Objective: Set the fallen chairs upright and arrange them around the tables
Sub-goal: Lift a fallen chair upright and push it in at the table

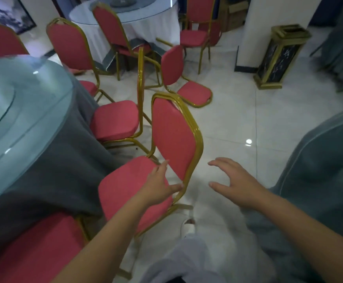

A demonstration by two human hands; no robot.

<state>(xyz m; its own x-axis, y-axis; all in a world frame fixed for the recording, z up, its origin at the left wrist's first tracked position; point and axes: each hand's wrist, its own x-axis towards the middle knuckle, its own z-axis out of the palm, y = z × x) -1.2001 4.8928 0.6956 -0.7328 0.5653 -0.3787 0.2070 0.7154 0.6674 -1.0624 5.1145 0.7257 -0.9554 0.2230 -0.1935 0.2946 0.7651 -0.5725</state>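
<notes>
A red chair with a gold frame (172, 131) stands upright in front of me, beside the grey-clothed glass-topped table (23, 119). My left hand (159, 183) lies over the rear of its seat, fingers spread, thumb touching the frame at the base of the backrest. My right hand (234, 180) hovers open to the right of the chair, touching nothing. Further off, a fallen chair (187, 82) lies on the floor with its legs pointing left. Another upright chair (115, 119) stands at the table just beyond the near one.
More red chairs ring the near table and a white-clothed round table (152, 25) at the back. A gold-and-black bin (278, 58) stands by a white pillar (268, 27). Grey cloth (319, 170) drapes at right. White tiled floor lies between. My shoe (188, 227) is below the chair.
</notes>
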